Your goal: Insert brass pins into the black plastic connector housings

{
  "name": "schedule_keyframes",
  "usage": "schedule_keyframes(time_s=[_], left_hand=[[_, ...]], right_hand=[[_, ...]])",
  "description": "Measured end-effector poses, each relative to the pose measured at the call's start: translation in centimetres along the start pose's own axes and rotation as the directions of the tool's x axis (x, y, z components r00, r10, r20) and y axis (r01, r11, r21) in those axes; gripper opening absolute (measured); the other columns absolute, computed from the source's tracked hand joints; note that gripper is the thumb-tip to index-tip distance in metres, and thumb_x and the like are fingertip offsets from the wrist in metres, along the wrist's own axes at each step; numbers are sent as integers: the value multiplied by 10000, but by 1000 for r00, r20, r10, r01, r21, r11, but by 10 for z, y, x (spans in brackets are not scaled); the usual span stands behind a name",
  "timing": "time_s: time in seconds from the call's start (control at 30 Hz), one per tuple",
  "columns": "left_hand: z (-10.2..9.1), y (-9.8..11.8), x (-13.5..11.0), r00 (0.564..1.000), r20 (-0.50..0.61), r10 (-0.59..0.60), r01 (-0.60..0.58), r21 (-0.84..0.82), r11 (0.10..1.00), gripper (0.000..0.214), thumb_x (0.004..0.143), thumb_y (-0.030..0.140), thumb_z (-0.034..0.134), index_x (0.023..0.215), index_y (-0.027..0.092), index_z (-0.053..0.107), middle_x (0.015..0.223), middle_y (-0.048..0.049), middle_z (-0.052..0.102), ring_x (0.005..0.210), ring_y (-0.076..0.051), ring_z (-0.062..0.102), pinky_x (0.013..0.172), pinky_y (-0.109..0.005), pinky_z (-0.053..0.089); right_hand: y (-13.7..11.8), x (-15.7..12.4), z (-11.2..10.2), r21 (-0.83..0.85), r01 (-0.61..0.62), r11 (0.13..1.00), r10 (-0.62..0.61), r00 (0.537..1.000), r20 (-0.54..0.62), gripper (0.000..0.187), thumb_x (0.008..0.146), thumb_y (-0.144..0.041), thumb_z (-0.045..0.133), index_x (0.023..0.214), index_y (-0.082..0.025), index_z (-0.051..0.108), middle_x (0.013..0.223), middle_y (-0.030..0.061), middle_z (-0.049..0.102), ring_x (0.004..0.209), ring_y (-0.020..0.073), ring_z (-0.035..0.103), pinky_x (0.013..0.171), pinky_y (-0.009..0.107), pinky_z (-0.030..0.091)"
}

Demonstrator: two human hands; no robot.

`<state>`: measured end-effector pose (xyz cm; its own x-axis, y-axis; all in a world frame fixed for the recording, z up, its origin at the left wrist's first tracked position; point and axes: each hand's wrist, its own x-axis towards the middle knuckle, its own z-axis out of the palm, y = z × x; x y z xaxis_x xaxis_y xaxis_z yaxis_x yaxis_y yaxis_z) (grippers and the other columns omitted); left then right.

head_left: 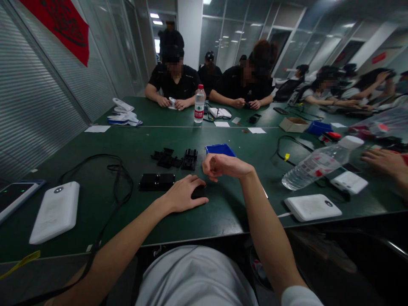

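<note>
My left hand [184, 194] lies low over the green table, its fingers and thumb around a small dark part [199, 192] that they mostly cover. Above the table to its right, my right hand [225, 165] is bent at the wrist with its fingers curled in; anything between the fingertips is too small or hidden to make out. Just behind the right hand sits a blue tray [220, 149], partly covered by it. Left of my left hand is a glossy black rectangular case [157, 182]. Black plastic pieces [166, 158] and a black bracket-like part [189, 159] lie beyond.
White power-bank-like devices [55, 212] [314, 207] and black cables [119, 170] lie on both sides. A large water bottle [318, 165] leans at the right. Another bottle [199, 105] stands farther back, before co-workers seated opposite. A neighbour's hand [384, 160] is at far right.
</note>
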<state>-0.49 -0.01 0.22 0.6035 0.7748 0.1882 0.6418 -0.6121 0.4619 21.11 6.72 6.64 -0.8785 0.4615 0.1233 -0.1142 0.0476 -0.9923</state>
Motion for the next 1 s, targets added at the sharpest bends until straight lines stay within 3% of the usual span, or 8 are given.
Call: schedule_keyframes(time_s=[0.4,0.53,0.73,0.87,1.0], left_hand=[[0,0,0,1000,3,5,-5,-37,999,414,888,460,749,1219,227,662,1295,-101,659,1188,-304,642,1055,-453,529],[0,0,0,1000,-1,-5,5,-24,1000,410,891,476,745,1210,232,660,1279,-85,663,1162,-289,645,1054,-436,527],[1,-1,-1,1000,1,-18,18,-21,1000,468,886,481,752,1263,227,638,1292,-88,657,1162,-294,650,1050,-448,532],[2,-3,-1,1000,1,7,-7,-31,999,451,891,470,742,1250,218,641,1290,-104,657,1201,-311,633,1067,-471,522],[5,-8,-1,998,-48,35,-38,-69,997,566,866,438,760,1354,222,570,1297,-109,652,1186,-306,625,1038,-469,538]], right_hand=[[4,5,0,51,5,999,-7,999,38,425,972,-572,628,924,-150,608,825,9,598,591,84,490,566,217,463],[8,4,-5,17,83,996,-84,995,47,351,975,-476,671,953,-125,672,881,47,661,609,78,533,505,181,421],[9,3,-8,3,103,995,-103,993,59,262,934,-318,753,1095,-111,746,817,22,708,445,-3,384,388,124,259],[8,4,-7,14,125,992,-126,992,23,254,906,-295,785,1073,-105,757,909,70,764,477,17,513,418,124,380],[9,4,-6,74,90,993,-96,993,70,422,930,-483,734,1054,-80,743,898,105,774,515,72,634,478,169,515]])
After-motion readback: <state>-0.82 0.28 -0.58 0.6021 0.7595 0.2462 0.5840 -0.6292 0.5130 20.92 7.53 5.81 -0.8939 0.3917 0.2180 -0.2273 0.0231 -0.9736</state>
